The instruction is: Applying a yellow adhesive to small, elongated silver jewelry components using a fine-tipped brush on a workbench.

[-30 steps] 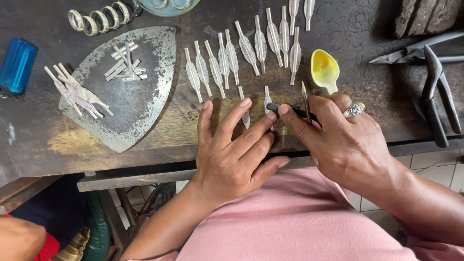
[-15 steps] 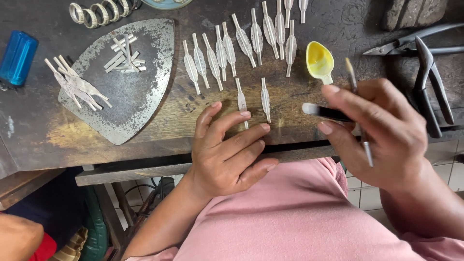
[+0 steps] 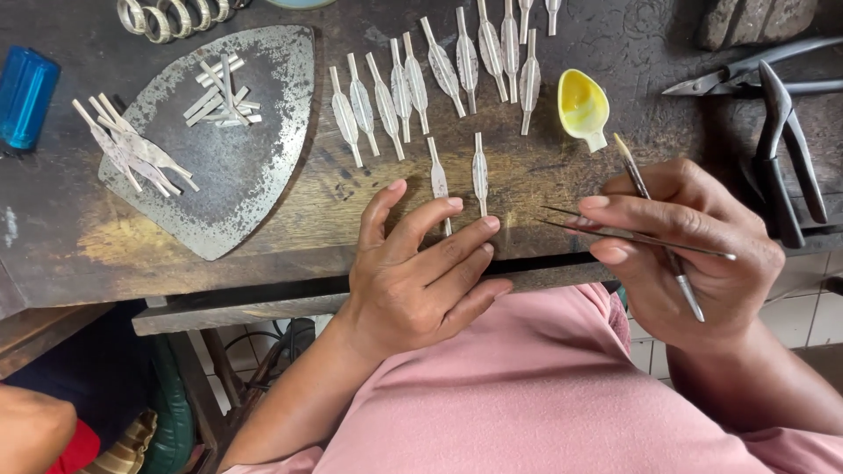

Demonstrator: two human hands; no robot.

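Tweezers sit in the right hand, pinched between thumb and fingers, tips pointing left and clear of the bench. Same hand also grips a thin brush, running diagonally up-left to down-right, bristle end toward the yellow dish. Right hand is raised at the bench's near edge, palm turned left, fingers curled shut on both tools.

Left hand lies palm down on the bench edge, fingers spread and extended toward the far right, holding nothing. Its index and middle fingertips reach two leaf-shaped metal pieces lying side by side just beyond; exact contact unclear.

Farther back, a row of similar pieces fans across the bench. Left: metal plate with more pieces and strips on it. Far left: blue lighter. Right: pliers. Far left corner: coil of rings.
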